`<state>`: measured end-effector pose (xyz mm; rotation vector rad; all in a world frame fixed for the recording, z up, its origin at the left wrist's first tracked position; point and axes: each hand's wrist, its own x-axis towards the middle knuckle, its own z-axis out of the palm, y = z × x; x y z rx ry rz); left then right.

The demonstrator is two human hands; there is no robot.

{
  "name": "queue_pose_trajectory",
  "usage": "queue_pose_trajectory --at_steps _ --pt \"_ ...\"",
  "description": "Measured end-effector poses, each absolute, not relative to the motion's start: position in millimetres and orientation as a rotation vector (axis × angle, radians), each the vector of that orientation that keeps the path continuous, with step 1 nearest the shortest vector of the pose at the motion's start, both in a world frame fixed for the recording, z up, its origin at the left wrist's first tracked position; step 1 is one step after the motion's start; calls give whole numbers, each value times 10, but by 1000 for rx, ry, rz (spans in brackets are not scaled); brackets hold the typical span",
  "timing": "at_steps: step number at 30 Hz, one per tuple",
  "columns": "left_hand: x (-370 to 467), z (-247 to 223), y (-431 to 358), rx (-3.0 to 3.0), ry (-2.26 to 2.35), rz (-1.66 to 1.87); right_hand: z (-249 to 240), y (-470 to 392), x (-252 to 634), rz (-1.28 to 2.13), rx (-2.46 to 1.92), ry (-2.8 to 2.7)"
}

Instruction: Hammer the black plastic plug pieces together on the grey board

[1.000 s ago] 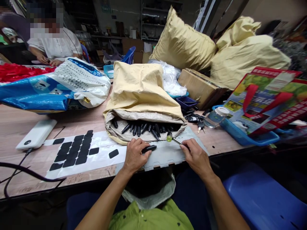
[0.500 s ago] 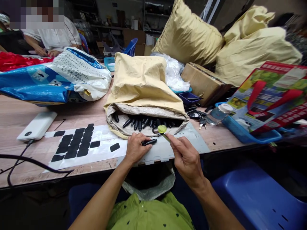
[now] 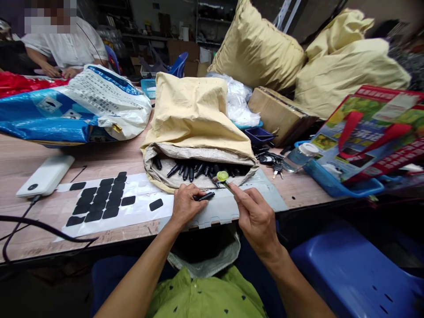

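My left hand point(image 3: 184, 206) rests on the grey board at the table's front edge, closed around a short black tapered piece point(image 3: 206, 196) whose end points right. In my right hand point(image 3: 257, 217) is a thin tool with a round yellow-green head point(image 3: 222, 176); its exact kind I cannot tell. That head is at the mouth of the cream cloth sack point(image 3: 195, 110), which lies open towards me. Inside it lie several black tapered pieces point(image 3: 191, 172). To the left, black rounded stickers point(image 3: 128, 201) sit on a white backing sheet point(image 3: 139, 211).
A white power bank point(image 3: 46, 176) with cables is at the left. Behind it lies a blue-and-white sack point(image 3: 109, 104). On the right are keys point(image 3: 278, 170), a clear bottle point(image 3: 300, 158) and a blue basket point(image 3: 344, 187). A person in white point(image 3: 66, 48) sits across.
The view has shifted slightly, so the table's contents appear a little further left. Both hands keep their holds, and the tool's round head shows from a slightly different angle.
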<state>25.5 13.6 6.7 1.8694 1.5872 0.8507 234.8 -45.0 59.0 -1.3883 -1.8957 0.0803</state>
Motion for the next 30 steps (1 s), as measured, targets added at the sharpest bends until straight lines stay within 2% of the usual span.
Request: queue_pose_trajectory --at_steps 12,20,30 --pt "288 113 112 1901 1681 765 312 -486 2315 91 -1671 -2109" --pt "264 66 120 1893 1607 827 519 -496 2334 91 -1508 -1914" --pt "266 58 113 1907 1619 834 327 -529 2400 173 -1623 -1953"
